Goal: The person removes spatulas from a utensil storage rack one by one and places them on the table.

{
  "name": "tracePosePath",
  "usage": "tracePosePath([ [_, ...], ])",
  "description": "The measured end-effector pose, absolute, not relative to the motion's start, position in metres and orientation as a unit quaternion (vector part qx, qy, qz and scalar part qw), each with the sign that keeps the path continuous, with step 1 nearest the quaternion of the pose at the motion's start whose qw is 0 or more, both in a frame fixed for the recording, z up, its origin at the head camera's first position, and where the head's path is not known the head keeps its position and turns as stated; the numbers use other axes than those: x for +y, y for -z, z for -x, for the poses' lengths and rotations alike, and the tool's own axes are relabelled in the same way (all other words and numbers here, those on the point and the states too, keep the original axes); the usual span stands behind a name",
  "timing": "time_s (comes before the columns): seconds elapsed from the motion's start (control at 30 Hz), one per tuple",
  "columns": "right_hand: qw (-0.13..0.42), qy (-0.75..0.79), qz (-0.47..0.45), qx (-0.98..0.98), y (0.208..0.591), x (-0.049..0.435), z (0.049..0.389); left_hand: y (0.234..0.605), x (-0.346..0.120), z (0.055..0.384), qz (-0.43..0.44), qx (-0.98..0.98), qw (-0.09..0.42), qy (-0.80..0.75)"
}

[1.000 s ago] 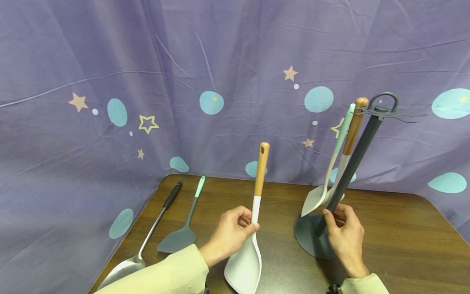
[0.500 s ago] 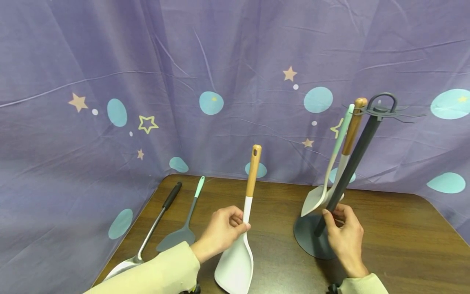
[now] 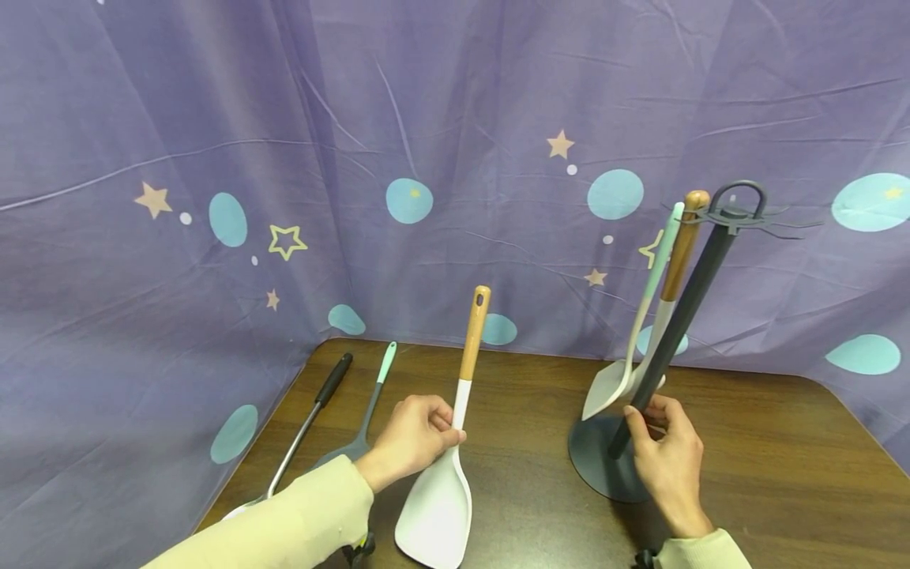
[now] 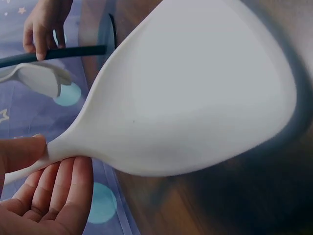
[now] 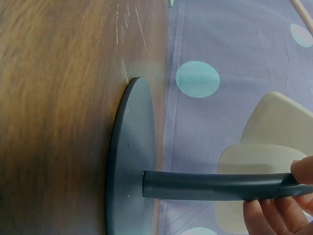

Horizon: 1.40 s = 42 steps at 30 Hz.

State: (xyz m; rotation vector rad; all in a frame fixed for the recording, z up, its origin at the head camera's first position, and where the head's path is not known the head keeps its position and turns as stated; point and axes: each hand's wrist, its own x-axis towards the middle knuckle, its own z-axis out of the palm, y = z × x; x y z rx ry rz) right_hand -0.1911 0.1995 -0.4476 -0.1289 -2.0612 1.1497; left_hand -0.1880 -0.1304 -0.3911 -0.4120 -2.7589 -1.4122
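Observation:
My left hand (image 3: 415,438) pinches the white neck of a spatula (image 3: 437,510) with a wooden handle, thumb on one side and fingers behind. In the left wrist view the wide white blade of this spatula (image 4: 205,93) stands just off the table, its shadow beneath. My right hand (image 3: 668,458) grips the lower post of a dark grey utensil stand (image 3: 682,324). The stand's round base (image 5: 132,161) sits flat on the table. From its hooked top hang a mint-handled spatula (image 3: 661,253) and a wooden-handled utensil (image 3: 682,257), their pale heads near the post.
On the left of the wooden table (image 3: 526,474) lie a metal utensil with a black handle (image 3: 330,383) and a grey spatula with a mint handle (image 3: 373,399). My left sleeve partly covers both. A purple curtain (image 3: 455,118) hangs behind the table's far edge.
My left hand has moved left with the white spatula, and its sleeve now covers more of the grey spatula and the metal utensil. My right hand and the stand stay put.

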Motion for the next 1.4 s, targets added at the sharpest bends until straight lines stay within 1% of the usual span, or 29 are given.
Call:
tracePosePath([
  [0.13,0.380,-0.449,0.049,-0.807,0.448,0.200,0.191,0.392,-0.137,0.192,0.116,-0.889,-0.002,0.443],
  [0.4,0.380,-0.449,0.049,-0.807,0.448,0.200,0.192,0.394,-0.145,0.199,0.094,-0.893,0.000,0.441],
  [0.9,0.381,-0.452,0.049,-0.805,0.448,0.200,0.192,0.399,-0.156,0.209,0.060,-0.883,-0.042,0.463],
  [1.27,0.375,-0.451,0.053,-0.808,0.447,0.199,0.191,0.399,-0.161,0.219,0.033,-0.900,-0.054,0.432],
  [1.4,0.374,-0.452,0.055,-0.808,0.447,0.199,0.191,0.400,-0.162,0.223,0.025,-0.910,-0.050,0.410],
])
